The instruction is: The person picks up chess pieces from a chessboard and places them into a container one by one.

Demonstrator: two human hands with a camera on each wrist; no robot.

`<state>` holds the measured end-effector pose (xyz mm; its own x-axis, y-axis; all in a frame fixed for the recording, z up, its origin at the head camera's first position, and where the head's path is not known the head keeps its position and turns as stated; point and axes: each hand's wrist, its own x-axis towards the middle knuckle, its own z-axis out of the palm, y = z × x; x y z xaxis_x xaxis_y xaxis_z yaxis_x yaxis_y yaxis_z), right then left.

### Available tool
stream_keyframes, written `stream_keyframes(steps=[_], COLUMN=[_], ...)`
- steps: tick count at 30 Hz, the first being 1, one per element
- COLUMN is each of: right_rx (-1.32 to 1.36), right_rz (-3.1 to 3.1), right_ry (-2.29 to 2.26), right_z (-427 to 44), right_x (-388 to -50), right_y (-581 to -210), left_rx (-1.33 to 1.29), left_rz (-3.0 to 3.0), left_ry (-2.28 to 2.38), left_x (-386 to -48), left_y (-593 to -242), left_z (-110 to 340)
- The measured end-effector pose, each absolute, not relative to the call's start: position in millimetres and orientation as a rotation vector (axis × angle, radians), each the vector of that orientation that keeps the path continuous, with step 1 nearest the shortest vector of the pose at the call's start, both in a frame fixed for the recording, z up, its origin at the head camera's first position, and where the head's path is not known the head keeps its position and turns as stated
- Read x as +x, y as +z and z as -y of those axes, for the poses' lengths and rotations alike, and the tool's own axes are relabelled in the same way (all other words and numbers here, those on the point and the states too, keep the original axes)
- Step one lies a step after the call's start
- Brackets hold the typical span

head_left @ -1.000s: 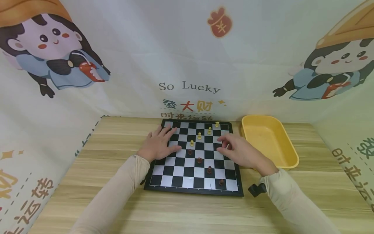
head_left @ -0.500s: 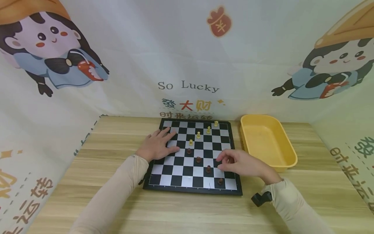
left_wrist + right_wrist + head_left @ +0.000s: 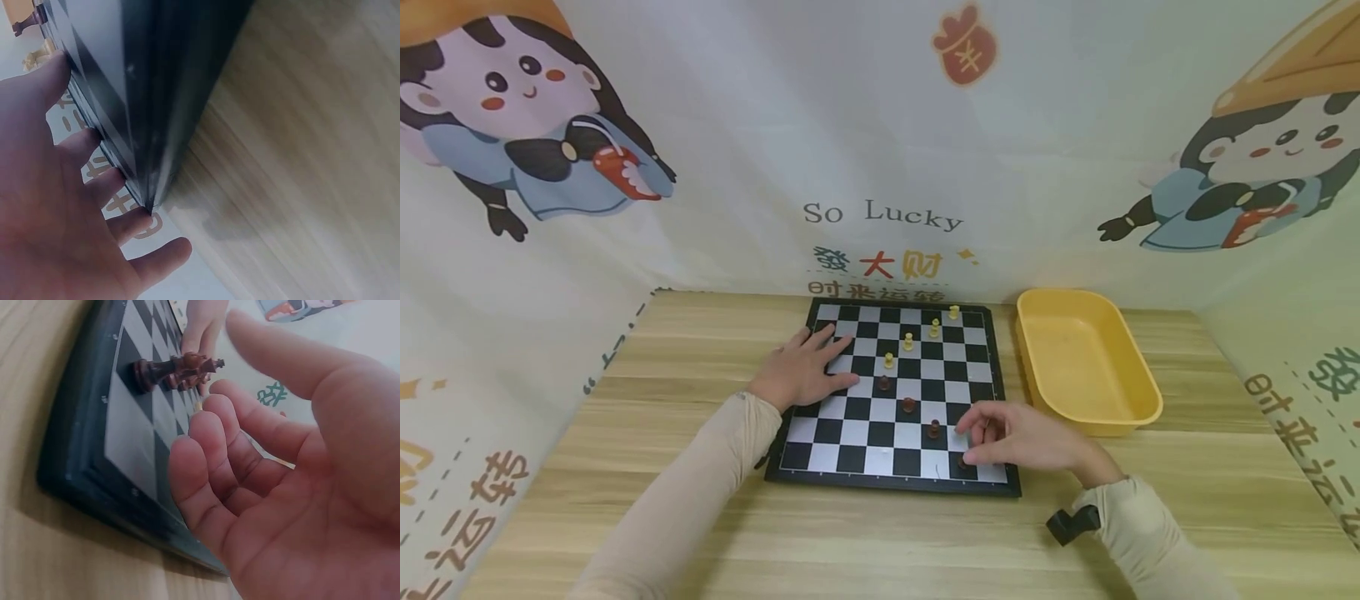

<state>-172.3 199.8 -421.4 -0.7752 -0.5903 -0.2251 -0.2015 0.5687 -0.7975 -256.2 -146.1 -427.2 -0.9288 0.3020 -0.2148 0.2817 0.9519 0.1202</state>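
A black-and-white chessboard (image 3: 868, 457) lies on the wooden table. My left hand (image 3: 801, 372) rests with fingers spread on its left side; in the left wrist view the fingertips (image 3: 132, 223) touch the board. Over the near right corner, my right hand (image 3: 1022, 436) hovers with thumb and fingers apart and bent, holding nothing. A dark red chess piece (image 3: 962, 463) stands by its thumb; in the right wrist view this piece (image 3: 145, 375) is clear of the fingers. Several dark red pieces (image 3: 934, 429) and pale yellow pieces (image 3: 907, 342) stand along a diagonal.
A yellow plastic tray (image 3: 1090, 358) sits right of the board. The wooden table (image 3: 835, 542) extends around both. A printed cloth (image 3: 880, 150) rises behind the table and at its sides.
My right hand has moved from the board's right middle toward the near right corner, its fingers still bent and apart. The left hand stays in place, and the pieces keep their squares.
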Motion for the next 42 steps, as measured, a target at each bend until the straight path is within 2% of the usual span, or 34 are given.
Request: stream_keyframes(steps=[19, 34, 42], right_rx=[-0.763, -0.804, -0.738], right_rz=[-2.325, -2.349, -2.379], right_ry=[-1.187, -1.217, -1.198], right_z=[-202, -199, -200], right_x=[-167, -167, -168], right_y=[-441, -442, -438], left_rx=[0.46, 0.452, 0.459], left_rz=[-2.858, -2.873, -2.872], left_ry=[0.128, 0.129, 0.123], left_x=[-259, -260, -259], left_y=[-419, -420, -419], left_z=[143, 145, 144])
